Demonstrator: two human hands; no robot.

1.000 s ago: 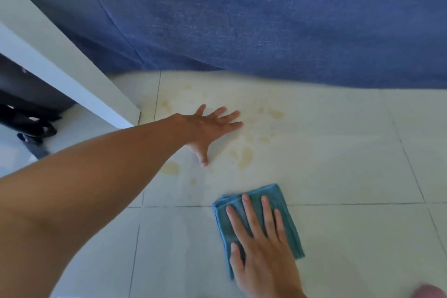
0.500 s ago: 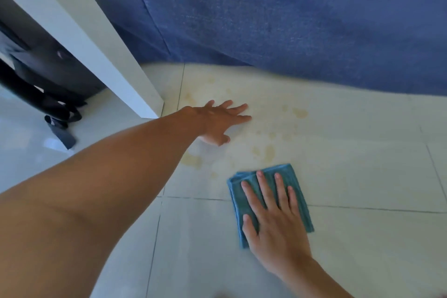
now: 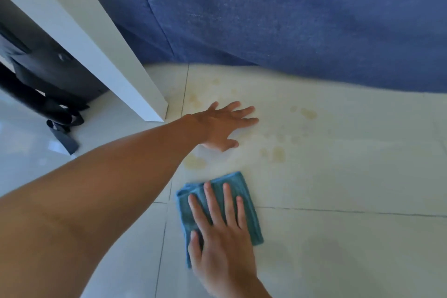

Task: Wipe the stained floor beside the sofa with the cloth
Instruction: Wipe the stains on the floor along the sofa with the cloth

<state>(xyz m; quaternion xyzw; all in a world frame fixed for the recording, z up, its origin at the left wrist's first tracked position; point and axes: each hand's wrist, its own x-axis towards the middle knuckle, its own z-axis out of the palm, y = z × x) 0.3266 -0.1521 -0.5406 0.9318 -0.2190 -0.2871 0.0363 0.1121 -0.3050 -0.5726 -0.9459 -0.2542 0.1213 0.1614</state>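
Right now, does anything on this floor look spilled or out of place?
Yes. Yellowish stains dot the pale floor tiles beside the blue sofa, from near the white furniture leg across to the right. The left hand rests flat among them; the right hand presses the blue cloth just short of them.

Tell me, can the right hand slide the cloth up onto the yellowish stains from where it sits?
Probably yes. The right hand lies flat on the cloth, and bare tile separates it from the stains. The left hand rests off to the side.
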